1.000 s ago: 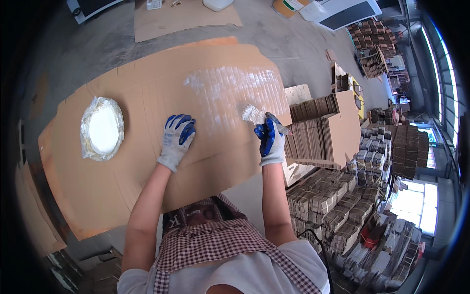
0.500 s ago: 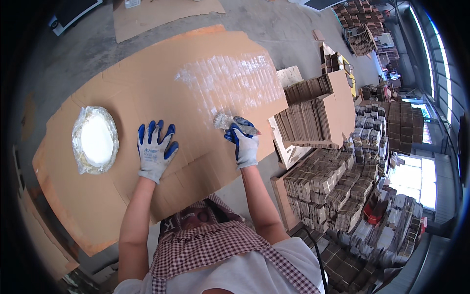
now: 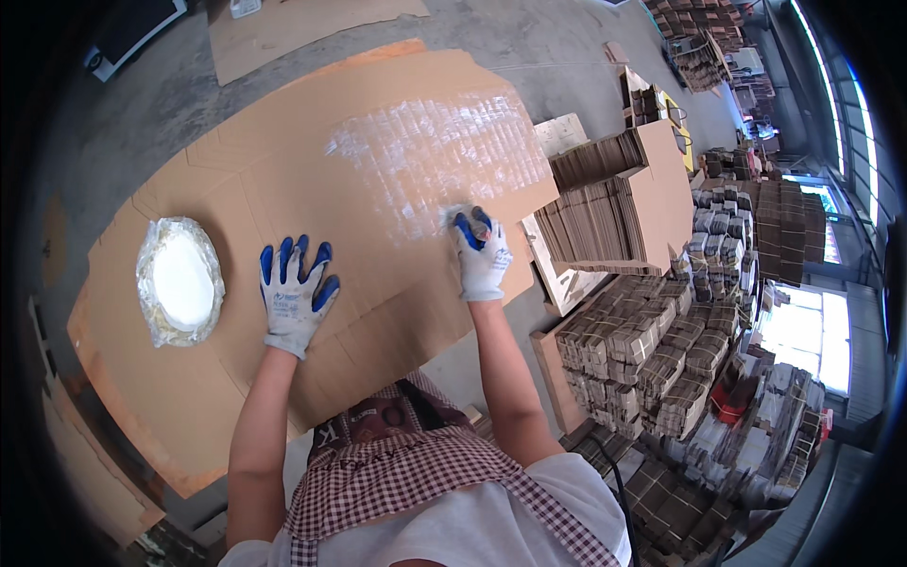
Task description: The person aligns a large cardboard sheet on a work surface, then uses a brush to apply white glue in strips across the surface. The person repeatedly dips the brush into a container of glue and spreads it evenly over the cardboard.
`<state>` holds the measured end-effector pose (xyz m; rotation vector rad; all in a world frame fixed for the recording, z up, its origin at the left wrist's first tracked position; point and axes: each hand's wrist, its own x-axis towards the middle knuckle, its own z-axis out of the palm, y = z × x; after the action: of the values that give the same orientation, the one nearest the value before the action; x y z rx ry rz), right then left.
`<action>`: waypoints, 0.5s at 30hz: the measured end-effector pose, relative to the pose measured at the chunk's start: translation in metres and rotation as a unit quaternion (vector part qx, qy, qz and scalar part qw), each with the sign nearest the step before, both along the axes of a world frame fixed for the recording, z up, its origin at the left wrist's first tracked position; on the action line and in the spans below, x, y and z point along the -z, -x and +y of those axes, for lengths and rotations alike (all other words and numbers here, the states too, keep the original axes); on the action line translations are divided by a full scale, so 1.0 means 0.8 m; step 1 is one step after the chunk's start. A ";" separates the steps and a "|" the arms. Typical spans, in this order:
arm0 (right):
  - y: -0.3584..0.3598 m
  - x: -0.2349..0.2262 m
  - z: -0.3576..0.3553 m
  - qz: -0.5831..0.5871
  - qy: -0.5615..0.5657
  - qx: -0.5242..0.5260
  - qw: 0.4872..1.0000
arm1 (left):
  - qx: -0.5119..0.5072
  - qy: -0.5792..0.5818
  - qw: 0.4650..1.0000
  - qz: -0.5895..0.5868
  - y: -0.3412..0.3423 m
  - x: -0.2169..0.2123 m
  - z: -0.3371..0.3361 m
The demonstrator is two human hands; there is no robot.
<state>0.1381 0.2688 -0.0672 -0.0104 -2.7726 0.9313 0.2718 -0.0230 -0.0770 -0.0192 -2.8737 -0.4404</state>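
Five gloved fingers of my left hand (image 3: 297,295) lie spread wide on the cardboard (image 3: 274,175), holding nothing. My right hand (image 3: 483,248) has its fingers curled in around the brush (image 3: 453,217), whose pale bristles poke out just past my fingertips, by the lower edge of the white streaks (image 3: 444,142); whether they touch the cardboard, I cannot tell.

I judge the brush light, its handle stiff and its bristles soft and wet, so the handle is the place to grip. The cardboard should be light for its breadth, stiff when flat but ready to bend along its creases; I would take it by two opposite edges, clear of the streaks. On its left part sits the bowl (image 3: 170,337), covered in clear, crinkled film around bright white stuff (image 3: 182,281). It looks heavier and easy to spill, best held from beneath with both hands, since the film may slip.

Small blue print marks the back of my left glove (image 3: 286,310), too fine to make out. Larger pale letters show on my apron (image 3: 397,463), partly lost in folds. I see no label on the bowl.
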 end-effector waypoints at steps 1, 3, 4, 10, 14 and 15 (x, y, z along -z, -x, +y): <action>0.006 -0.005 0.001 -0.015 -0.018 0.024 0.999 | 0.000 -0.001 1.000 0.000 -0.002 0.000 -0.001; -0.005 -0.015 -0.010 -0.017 0.067 -0.006 0.998 | -0.002 -0.001 1.000 0.000 -0.002 0.000 -0.002; -0.016 -0.019 -0.017 -0.020 0.109 -0.021 0.994 | -0.004 -0.001 1.000 -0.001 -0.002 -0.001 -0.003; -0.002 -0.003 -0.016 -0.052 0.102 -0.052 0.992 | 0.000 0.006 1.000 -0.003 0.002 -0.002 0.002; 0.020 -0.023 -0.018 -0.003 0.026 -0.047 0.999 | -0.001 0.003 1.000 -0.001 -0.003 0.002 -0.004; 0.011 -0.012 -0.030 -0.021 0.131 -0.062 0.989 | -0.002 0.003 1.000 0.000 -0.001 0.003 -0.001</action>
<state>0.1292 0.2447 -0.0577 0.1026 -2.6927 1.3372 0.2726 -0.0240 -0.0793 -0.0142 -2.8754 -0.4319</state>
